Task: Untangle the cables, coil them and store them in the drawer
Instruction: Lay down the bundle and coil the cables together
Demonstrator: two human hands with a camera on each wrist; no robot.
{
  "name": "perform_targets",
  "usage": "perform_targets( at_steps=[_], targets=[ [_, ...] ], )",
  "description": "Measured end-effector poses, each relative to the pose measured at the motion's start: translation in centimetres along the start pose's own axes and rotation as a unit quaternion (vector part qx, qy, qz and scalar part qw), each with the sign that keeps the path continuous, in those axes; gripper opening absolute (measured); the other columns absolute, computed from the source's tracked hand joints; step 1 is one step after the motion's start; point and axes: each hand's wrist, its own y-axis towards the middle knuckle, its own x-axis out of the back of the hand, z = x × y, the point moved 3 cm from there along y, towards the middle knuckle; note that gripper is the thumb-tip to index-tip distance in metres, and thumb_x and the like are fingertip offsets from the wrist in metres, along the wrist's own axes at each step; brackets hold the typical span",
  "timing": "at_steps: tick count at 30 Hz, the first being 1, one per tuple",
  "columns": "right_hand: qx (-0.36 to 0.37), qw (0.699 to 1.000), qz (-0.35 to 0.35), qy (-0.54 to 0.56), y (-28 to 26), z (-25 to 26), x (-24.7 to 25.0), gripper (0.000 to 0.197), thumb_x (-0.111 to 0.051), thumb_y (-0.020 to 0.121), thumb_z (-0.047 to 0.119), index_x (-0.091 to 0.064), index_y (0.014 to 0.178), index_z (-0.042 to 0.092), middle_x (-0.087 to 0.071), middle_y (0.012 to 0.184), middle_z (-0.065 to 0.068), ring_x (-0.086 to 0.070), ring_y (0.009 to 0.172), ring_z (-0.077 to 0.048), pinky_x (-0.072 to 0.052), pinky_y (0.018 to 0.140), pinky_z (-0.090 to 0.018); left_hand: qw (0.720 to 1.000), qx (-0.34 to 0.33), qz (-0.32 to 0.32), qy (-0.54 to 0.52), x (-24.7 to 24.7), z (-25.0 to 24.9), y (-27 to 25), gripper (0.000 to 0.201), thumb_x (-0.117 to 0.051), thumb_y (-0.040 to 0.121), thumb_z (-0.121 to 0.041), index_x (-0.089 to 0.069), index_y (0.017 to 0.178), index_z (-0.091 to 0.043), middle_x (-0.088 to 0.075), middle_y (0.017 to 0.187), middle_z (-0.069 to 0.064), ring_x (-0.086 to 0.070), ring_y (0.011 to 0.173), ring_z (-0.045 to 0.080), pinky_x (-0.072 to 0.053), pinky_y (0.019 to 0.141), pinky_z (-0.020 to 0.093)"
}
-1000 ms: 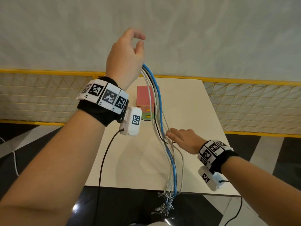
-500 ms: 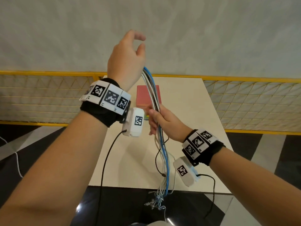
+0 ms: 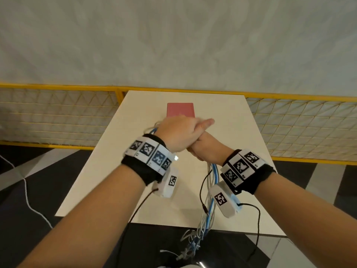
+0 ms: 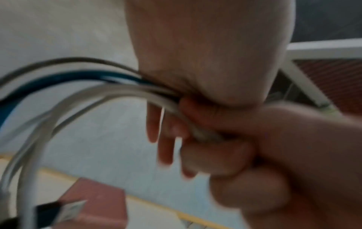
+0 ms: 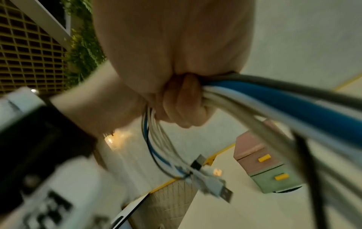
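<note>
A bundle of white, blue and black cables point(image 3: 212, 172) hangs from my right hand point(image 3: 208, 151) past the table's front edge, its plugs point(image 3: 190, 246) dangling below. My right hand point(image 5: 182, 100) grips the bundle in a fist. My left hand point(image 3: 179, 136) lies across the top of that fist, fingers point(image 4: 166, 147) straight, with the cables point(image 4: 117, 91) squeezed between its palm and the right fist. A loop of cable point(image 3: 152, 128) bulges out to the left of the left hand. The small drawer unit point(image 3: 180, 110) stands behind the hands, its pink and green drawers point(image 5: 260, 158) closed.
The cream table point(image 3: 119, 167) is bare around the hands. A yellow mesh fence point(image 3: 58, 113) runs behind it below a pale wall. Dark floor lies to the left, with a white cord point(image 3: 29, 200) on it. Wrist-camera leads hang from both forearms.
My left hand dropped from high above the table onto my right hand. The right hand, which took hold of the bundle half a second ago, keeps its grip, and the cables now bend into a loop.
</note>
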Motion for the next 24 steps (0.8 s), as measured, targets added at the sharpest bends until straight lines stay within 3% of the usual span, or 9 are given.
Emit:
perform_targets(
  at_steps=[2, 5, 8, 10, 12, 15, 18, 22, 24],
  targets=[
    [-0.010, 1.000, 0.013, -0.022, 0.0, 0.1, 0.4, 0.029, -0.033, 0.085, -0.014, -0.045, 0.068, 0.006, -0.037, 0.048, -0.002, -0.031, 0.031, -0.003, -0.024, 0.034, -0.014, 0.998, 0.040, 0.018, -0.034, -1.1, 0.6, 0.1, 0.063, -0.016, 0.097, -0.063, -0.069, 0.092, -0.030, -0.069, 0.077, -0.004, -0.062, 0.076, 0.014, -0.047, 0.074, 0.032],
    [-0.027, 0.999, 0.008, -0.020, -0.3, 0.1, 1.6, 0.028, -0.039, 0.093, 0.000, -0.047, 0.070, 0.014, -0.043, 0.059, -0.002, -0.034, 0.041, -0.005, -0.028, 0.040, -0.020, 0.994, 0.021, -0.002, -0.105, -1.5, 1.6, 0.5, 0.057, -0.021, 0.097, -0.063, -0.060, 0.072, -0.031, -0.066, 0.067, -0.004, -0.062, 0.068, 0.015, -0.048, 0.067, 0.032],
    [-0.014, 0.998, 0.032, -0.053, -0.7, 0.0, 2.8, 0.029, -0.037, 0.100, 0.009, -0.052, 0.076, 0.017, -0.051, 0.067, -0.002, -0.044, 0.051, -0.010, -0.040, 0.050, -0.023, 0.998, 0.007, -0.017, -0.060, -1.5, 2.2, 0.9, 0.066, -0.021, 0.095, -0.067, -0.068, 0.078, -0.024, -0.069, 0.069, -0.004, -0.065, 0.071, 0.015, -0.052, 0.066, 0.034],
    [0.006, 0.986, 0.024, -0.163, -1.0, -0.7, 3.5, 0.023, -0.037, 0.100, 0.010, -0.057, 0.090, 0.012, -0.060, 0.078, -0.004, -0.058, 0.065, -0.016, -0.051, 0.063, -0.026, 1.000, 0.021, -0.014, -0.011, -1.3, 2.3, 1.2, 0.067, -0.025, 0.095, -0.067, -0.065, 0.066, -0.022, -0.063, 0.059, -0.003, -0.060, 0.062, 0.016, -0.043, 0.056, 0.031],
    [0.037, 0.959, 0.021, -0.279, -0.9, -1.9, 4.0, 0.019, -0.041, 0.096, 0.003, -0.057, 0.107, 0.002, -0.064, 0.090, -0.012, -0.063, 0.078, -0.026, -0.052, 0.072, -0.033, 0.999, 0.041, 0.002, 0.004, -1.2, 2.3, 1.5, 0.069, -0.031, 0.095, -0.066, -0.059, 0.054, -0.018, -0.060, 0.053, -0.003, -0.058, 0.054, 0.017, -0.035, 0.051, 0.028],
    [0.017, 0.931, 0.007, -0.363, -1.1, -4.3, 4.7, 0.028, -0.042, 0.091, -0.002, -0.048, 0.115, 0.009, -0.061, 0.094, -0.005, -0.060, 0.079, -0.023, -0.051, 0.073, -0.035, 0.998, 0.061, -0.001, 0.004, -0.6, 2.4, 1.7, 0.068, -0.038, 0.096, -0.061, -0.053, 0.049, -0.014, -0.053, 0.048, -0.002, -0.051, 0.047, 0.018, -0.033, 0.051, 0.027],
    [-0.017, 0.919, -0.019, -0.394, -1.8, -6.5, 4.9, 0.024, -0.038, 0.091, 0.001, -0.040, 0.107, 0.020, -0.056, 0.097, -0.001, -0.058, 0.077, -0.022, -0.052, 0.072, -0.039, 0.995, 0.085, -0.049, 0.005, 0.6, 2.5, 1.5, 0.065, -0.040, 0.098, -0.055, -0.039, 0.046, -0.016, -0.036, 0.044, -0.002, -0.039, 0.044, 0.018, -0.027, 0.049, 0.028],
    [-0.056, 0.903, -0.017, -0.426, -2.1, -8.6, 4.9, 0.029, -0.038, 0.087, -0.002, -0.037, 0.107, 0.018, -0.055, 0.102, -0.007, -0.057, 0.074, -0.027, -0.052, 0.072, -0.044, 0.990, 0.096, -0.102, -0.005, 1.8, 2.6, 1.2, 0.064, -0.041, 0.100, -0.049, -0.036, 0.044, -0.016, -0.034, 0.043, -0.002, -0.037, 0.044, 0.018, -0.020, 0.047, 0.029],
    [-0.088, 0.911, -0.022, -0.402, -2.0, -9.5, 5.4, 0.028, -0.039, 0.089, 0.001, -0.040, 0.113, 0.016, -0.054, 0.103, -0.006, -0.054, 0.071, -0.021, -0.053, 0.072, -0.040, 0.988, 0.096, -0.119, -0.009, 2.4, 2.7, 1.0, 0.064, -0.040, 0.101, -0.047, -0.035, 0.045, -0.016, -0.033, 0.044, -0.001, -0.036, 0.044, 0.018, -0.019, 0.047, 0.028]
  ],
)
